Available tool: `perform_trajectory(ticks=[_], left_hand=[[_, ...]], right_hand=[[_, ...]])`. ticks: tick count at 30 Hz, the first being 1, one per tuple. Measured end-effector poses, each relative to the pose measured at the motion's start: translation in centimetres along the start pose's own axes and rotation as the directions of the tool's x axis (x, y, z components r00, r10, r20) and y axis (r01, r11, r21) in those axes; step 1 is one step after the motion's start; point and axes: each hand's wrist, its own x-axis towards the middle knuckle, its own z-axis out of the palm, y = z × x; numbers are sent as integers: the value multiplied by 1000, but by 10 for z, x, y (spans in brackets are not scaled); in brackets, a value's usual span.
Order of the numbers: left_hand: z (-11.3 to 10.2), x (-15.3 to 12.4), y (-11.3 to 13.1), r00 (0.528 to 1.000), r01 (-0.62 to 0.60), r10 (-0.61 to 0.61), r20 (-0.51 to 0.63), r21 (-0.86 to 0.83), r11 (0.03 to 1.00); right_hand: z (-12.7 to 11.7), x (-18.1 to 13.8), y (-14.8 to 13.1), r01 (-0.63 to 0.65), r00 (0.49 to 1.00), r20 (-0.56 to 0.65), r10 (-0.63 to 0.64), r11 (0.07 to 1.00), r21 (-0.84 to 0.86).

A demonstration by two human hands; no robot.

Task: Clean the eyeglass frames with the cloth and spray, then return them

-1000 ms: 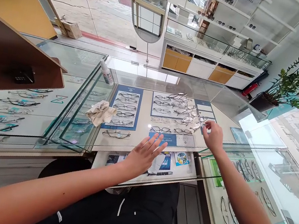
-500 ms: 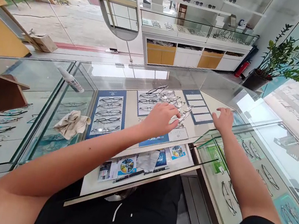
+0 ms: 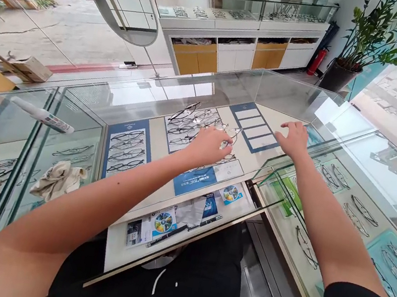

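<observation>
My left hand (image 3: 209, 146) is over a cluster of eyeglasses (image 3: 190, 125) heaped on a display card in the glass case. Its fingers are curved, with a gap between thumb and forefinger, and I make out nothing held. A thin-rimmed pair of glasses (image 3: 235, 135) lies just beyond its fingertips. My right hand (image 3: 293, 138) is open, fingers apart, by the right end of a blue-edged card with white strips (image 3: 254, 126), which carries no glasses. Left of the cluster, another blue-edged card (image 3: 149, 142) holds a column of several eyeglasses.
A pulled-out drawer (image 3: 114, 251) with leaflets is before my body. A spray bottle (image 3: 45, 116) and a crumpled cloth (image 3: 58, 180) rest on the left glass. Eyeglasses fill the right case (image 3: 348, 236). A potted plant (image 3: 338, 76) stands behind.
The view has tilted down and turned slightly right. My left hand has shifted a little over the glasses; the right fingers have spread slightly. The glasses appear unmoved.
</observation>
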Motion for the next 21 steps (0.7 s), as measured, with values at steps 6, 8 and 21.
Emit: perform_trajectory(ticks=[6,8,21], left_hand=[[-8,-82,49,987,-157,146,-62,-261,953],[0,-121,57,974,-206,226,25,-324,923],[111,-136,-33,984,-92,120,134,-199,976]], right_hand=[[4,3,7,-65,998,-26,65,998,16],[8,3,7,-58,998,-35,59,998,26],[9,10,8,-18,996,83,16,1000,22]])
